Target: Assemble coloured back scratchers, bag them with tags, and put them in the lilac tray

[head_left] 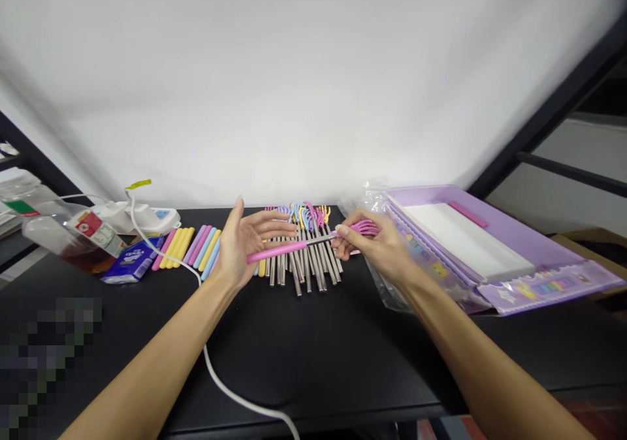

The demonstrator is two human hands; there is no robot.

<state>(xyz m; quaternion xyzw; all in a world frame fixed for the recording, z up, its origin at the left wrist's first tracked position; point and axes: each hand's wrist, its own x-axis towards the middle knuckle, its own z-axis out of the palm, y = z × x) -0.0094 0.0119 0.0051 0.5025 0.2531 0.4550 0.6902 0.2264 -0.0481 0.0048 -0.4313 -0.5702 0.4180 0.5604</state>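
Note:
My right hand (375, 241) pinches a pink back scratcher (277, 252) by its metal rod, close to the claw-shaped head. The back scratcher lies nearly level, its pink handle pointing left. The handle's end touches the palm of my left hand (241, 241), whose fingers are stretched out and apart. Behind and below it is a pile of silver rods (298, 267) with coloured claw heads in pink, yellow, blue and purple. Beside my left wrist lies a row of loose coloured handles (196, 247), partly hidden by that hand.
At right an open purple box (509, 224) holds a white tray and a pink handle (467, 215), with clear plastic wrap beside it. Left are a tissue pack (133, 259), a bottle (73, 231) and a power strip (161, 218). A white cable (220, 378) crosses the black table.

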